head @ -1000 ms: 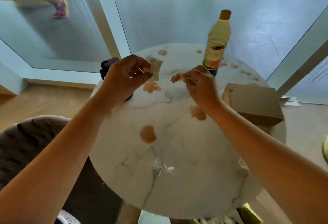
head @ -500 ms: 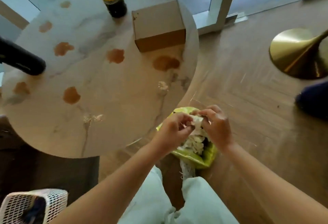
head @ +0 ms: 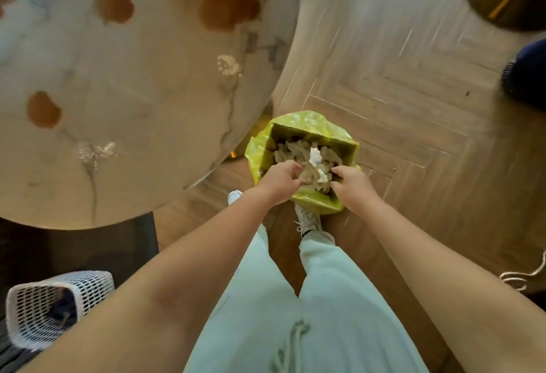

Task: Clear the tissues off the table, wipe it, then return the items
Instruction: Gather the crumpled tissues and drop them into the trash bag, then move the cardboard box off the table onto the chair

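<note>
We had both hands down in the bin (head: 301, 127): left hand (head: 279, 179) and right hand (head: 351, 185) curled over the tissues (head: 307, 159) inside, actual grip impossible to tell. Table (head: 133, 77) beside it had brown stains (head: 229, 7).

The bin (head: 301, 128) stands on the floor (head: 413, 106) right of the table (head: 147, 83), tissues (head: 307, 159) inside it.

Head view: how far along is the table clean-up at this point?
Done: crumpled tissues already fill the green-lined bin on the floor. In hand: the left hand and right hand are at the bin's mouth over that pile; whether either grip holds a tissue cannot be told. Left: the marble table shows brown stains and crumbs, so wiping and returning the items remain.
</note>
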A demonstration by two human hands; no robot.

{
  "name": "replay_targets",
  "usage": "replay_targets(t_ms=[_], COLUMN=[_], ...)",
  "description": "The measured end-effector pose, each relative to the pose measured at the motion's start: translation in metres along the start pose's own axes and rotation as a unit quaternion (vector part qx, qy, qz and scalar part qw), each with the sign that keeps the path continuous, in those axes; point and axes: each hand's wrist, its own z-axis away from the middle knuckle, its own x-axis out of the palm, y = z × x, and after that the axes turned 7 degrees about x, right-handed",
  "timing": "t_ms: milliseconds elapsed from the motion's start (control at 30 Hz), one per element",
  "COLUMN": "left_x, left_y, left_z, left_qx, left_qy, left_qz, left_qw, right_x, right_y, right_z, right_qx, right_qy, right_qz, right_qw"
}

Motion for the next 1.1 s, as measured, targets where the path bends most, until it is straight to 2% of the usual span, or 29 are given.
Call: replay_targets(t_ms=[167, 300, 533, 733, 933, 1100], left_x=[-0.018, -0.039, -0.093, -0.151, -0.218, -0.276], left_y=[0.002, 0.008, 0.035, 0.04, 0.045, 0.044], left_z=[0.027, 0.053, 0.093, 0.105, 0.087, 0.049], left_qx=[-0.003, 0.026, 0.1, 0.119, 0.128, 0.13], left_qy=[0.025, 0.057, 0.169, 0.3, 0.396, 0.409], left_qz=[0.043, 0.075, 0.112, 0.145, 0.151, 0.161], left_qw=[0.999, 0.995, 0.974, 0.935, 0.896, 0.888], right_x=[-0.014, -0.03, -0.067, -0.103, -0.131, -0.149], right_y=[-0.015, -0.046, -0.122, -0.186, -0.249, -0.291], right_z=[0.012, 0.026, 0.048, 0.062, 0.047, 0.013], right_qx=[-0.031, -0.081, -0.209, -0.286, -0.266, -0.22], right_qy=[0.027, 0.059, 0.132, 0.181, 0.199, 0.215], right_qz=[-0.02, -0.043, -0.056, -0.048, -0.107, -0.153], right_qw=[0.999, 0.994, 0.967, 0.94, 0.937, 0.939])
